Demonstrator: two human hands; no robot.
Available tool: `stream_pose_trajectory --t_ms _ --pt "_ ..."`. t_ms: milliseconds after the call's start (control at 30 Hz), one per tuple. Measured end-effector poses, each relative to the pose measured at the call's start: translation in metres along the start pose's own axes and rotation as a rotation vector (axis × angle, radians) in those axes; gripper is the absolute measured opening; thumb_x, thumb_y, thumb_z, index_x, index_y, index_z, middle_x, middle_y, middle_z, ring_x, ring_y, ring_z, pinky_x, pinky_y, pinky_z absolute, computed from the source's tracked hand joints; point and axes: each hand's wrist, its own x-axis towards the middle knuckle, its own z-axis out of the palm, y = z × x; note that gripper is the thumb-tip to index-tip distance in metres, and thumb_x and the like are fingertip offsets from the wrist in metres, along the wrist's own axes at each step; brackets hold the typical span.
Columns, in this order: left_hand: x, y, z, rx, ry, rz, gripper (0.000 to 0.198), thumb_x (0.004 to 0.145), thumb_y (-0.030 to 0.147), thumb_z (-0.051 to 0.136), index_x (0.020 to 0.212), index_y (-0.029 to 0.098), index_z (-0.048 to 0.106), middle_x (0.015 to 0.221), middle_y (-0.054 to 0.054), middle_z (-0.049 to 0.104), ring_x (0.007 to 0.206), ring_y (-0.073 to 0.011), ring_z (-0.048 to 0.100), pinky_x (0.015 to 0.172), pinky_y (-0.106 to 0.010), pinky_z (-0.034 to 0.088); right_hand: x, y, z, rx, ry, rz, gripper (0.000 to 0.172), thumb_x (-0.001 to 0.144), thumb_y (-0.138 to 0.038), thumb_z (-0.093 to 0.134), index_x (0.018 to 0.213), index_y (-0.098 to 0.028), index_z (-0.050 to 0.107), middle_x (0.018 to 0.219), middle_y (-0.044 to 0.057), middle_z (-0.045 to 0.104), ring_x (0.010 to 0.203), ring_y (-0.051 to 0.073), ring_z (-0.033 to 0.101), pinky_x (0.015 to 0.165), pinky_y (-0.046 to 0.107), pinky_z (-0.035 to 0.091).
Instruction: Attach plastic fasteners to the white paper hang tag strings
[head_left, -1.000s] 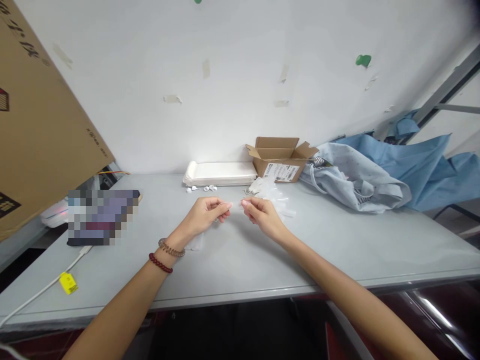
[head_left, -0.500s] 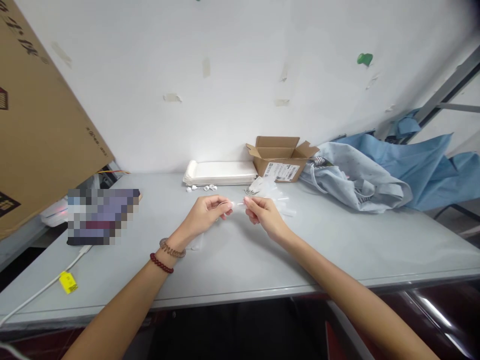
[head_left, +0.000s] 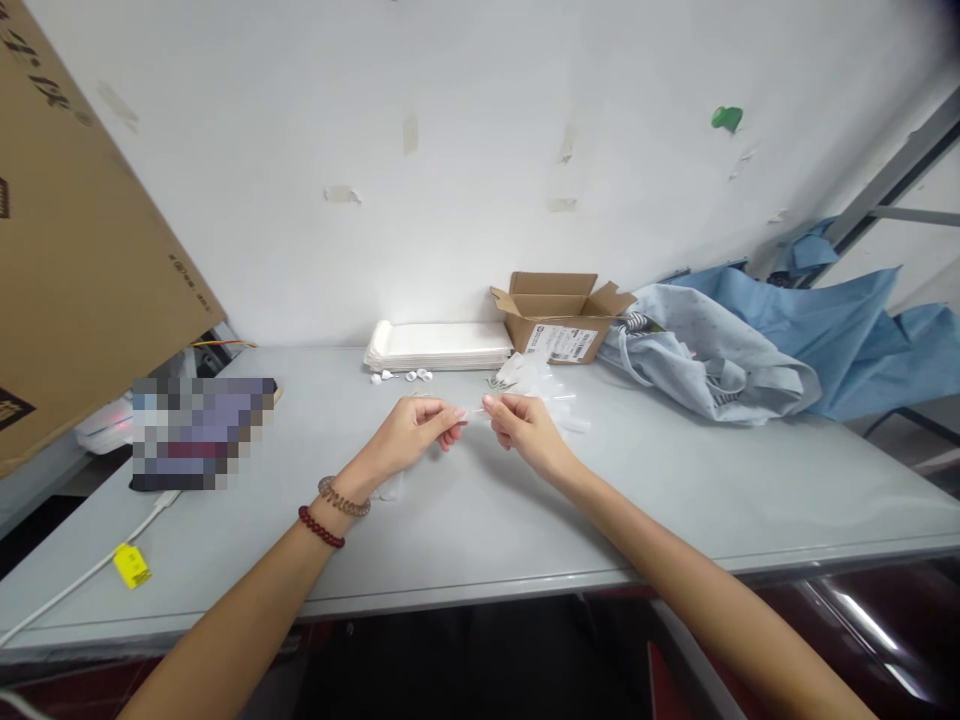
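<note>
My left hand [head_left: 415,432] and my right hand [head_left: 523,428] meet over the middle of the grey table [head_left: 480,530]. Both pinch a small clear plastic piece [head_left: 472,412] between their fingertips, one hand at each end. My left wrist wears two bead bracelets [head_left: 334,510]. A pile of small clear bags [head_left: 544,388] lies just behind my right hand. Another clear bag [head_left: 390,487] lies on the table under my left wrist.
A stack of white trays [head_left: 439,346] and an open cardboard box [head_left: 559,318] stand at the wall. Small white parts [head_left: 405,377] lie before the trays. Blue cloth [head_left: 742,350] is heaped at right. A large carton [head_left: 82,240], a blurred object [head_left: 199,432] and a white cable [head_left: 90,570] sit at left.
Both hands keep their pinch on the clear piece and shift only slightly, the fingertips working at it. Nothing else on the table has moved.
</note>
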Motion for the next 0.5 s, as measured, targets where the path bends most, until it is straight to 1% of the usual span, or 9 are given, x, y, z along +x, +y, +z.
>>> stream_pose_trajectory --t_ms 100,200,300,400,500 --pt "0.0 0.001 0.001 0.029 0.007 0.02 0.034 0.081 0.045 0.058 0.066 0.015 0.063 0.066 -0.003 0.062 0.061 -0.0142 0.056 0.064 -0.028 0.046 0.001 0.001 -0.001 0.014 -0.006 0.007 0.048 0.082 -0.056 0.052 0.054 -0.02 0.038 0.048 -0.005 0.036 0.043 0.008 0.034 0.045 0.025 0.028" --pt "0.0 0.0 0.002 0.091 0.031 0.055 0.031 0.082 0.043 0.058 0.073 0.015 0.067 0.068 -0.003 0.063 0.065 -0.0144 0.057 0.067 -0.027 0.045 0.002 0.004 -0.002 0.033 -0.003 0.009 0.049 0.081 -0.056 0.054 0.054 -0.02 0.037 0.047 -0.006 0.035 0.042 0.008 0.034 0.045 0.025 0.028" --pt "0.0 -0.004 0.003 0.151 0.054 0.097 0.028 0.083 0.041 0.058 0.082 0.015 0.069 0.076 -0.003 0.066 0.072 -0.0161 0.058 0.068 -0.027 0.045 0.003 0.008 -0.003 0.053 -0.002 0.017 0.049 0.081 -0.057 0.054 0.054 -0.02 0.037 0.046 -0.006 0.035 0.041 0.007 0.034 0.044 0.024 0.028" --pt "-0.001 -0.006 0.004 0.227 0.078 0.152 0.026 0.084 0.039 0.057 0.086 0.016 0.07 0.085 -0.004 0.069 0.079 -0.0177 0.06 0.071 -0.027 0.045 0.004 0.012 -0.004 0.069 -0.008 0.039 0.05 0.08 -0.058 0.054 0.053 -0.02 0.036 0.045 -0.006 0.035 0.039 0.007 0.033 0.043 0.024 0.028" --pt "-0.003 -0.005 0.006 0.349 0.128 0.226 0.022 0.085 0.035 0.056 0.087 0.017 0.07 0.086 -0.003 0.07 0.078 -0.0171 0.06 0.071 -0.027 0.044 0.005 0.011 -0.004 0.093 -0.013 0.074 0.051 0.079 -0.059 0.055 0.053 -0.02 0.035 0.043 -0.007 0.034 0.038 0.007 0.032 0.042 0.023 0.028"
